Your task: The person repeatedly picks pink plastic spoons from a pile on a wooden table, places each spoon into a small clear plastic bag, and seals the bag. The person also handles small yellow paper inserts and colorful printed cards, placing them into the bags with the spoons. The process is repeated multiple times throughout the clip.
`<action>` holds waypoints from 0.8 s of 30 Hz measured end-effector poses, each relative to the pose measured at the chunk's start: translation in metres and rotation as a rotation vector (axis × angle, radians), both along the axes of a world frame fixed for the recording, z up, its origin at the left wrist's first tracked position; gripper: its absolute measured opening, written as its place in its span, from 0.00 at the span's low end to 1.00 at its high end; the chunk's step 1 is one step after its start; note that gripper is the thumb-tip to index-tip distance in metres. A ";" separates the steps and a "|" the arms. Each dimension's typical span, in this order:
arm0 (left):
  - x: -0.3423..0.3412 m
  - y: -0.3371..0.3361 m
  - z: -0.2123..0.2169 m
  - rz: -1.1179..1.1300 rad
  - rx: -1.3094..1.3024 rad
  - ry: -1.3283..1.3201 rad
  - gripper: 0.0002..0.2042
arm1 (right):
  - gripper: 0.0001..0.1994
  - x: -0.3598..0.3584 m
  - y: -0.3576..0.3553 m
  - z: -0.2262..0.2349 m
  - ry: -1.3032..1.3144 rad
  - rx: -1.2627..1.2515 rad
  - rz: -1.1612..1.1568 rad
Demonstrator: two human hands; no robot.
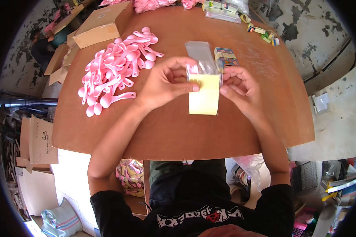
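Over the middle of the table, both hands hold up a clear plastic bag with a yellow card [204, 96] at its lower part. My left hand [168, 81] pinches the card's left edge, thumb on the front. My right hand [241, 89] is closed at the bag's right edge, with thumb and fingertips together. Just behind, clear plastic [198, 51] stretches away from me; whether it is part of this bag or separate bags, I cannot tell. A banded stack of bluish cards [226, 58] lies beyond my right hand. Left of my left hand is a heap of pink plastic spoons [116, 65].
A cardboard box [103, 25] stands at the table's far left. Pink packed goods [154, 4] and plastic packs [222, 15] line the far edge. Small yellow-green boxes [265, 34] lie at the far right. Another person [43, 49] is at the upper left.
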State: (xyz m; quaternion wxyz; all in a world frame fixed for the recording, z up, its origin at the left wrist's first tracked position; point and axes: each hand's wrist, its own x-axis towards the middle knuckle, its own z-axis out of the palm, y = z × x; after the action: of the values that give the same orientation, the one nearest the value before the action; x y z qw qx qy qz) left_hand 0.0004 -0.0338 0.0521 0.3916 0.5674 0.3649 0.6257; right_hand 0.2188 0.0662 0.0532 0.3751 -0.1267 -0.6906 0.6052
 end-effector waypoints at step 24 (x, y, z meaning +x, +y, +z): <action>0.058 -0.194 -0.037 -0.620 -0.578 0.762 0.22 | 0.23 -0.022 0.013 -0.058 -0.620 1.282 -0.356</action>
State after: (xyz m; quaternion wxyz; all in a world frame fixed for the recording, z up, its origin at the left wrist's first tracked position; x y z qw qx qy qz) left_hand 0.0586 -0.2273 0.0147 0.5370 0.7034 0.4533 0.1073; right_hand 0.1966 0.0790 -0.0043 0.2556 -0.1579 -0.9524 -0.0514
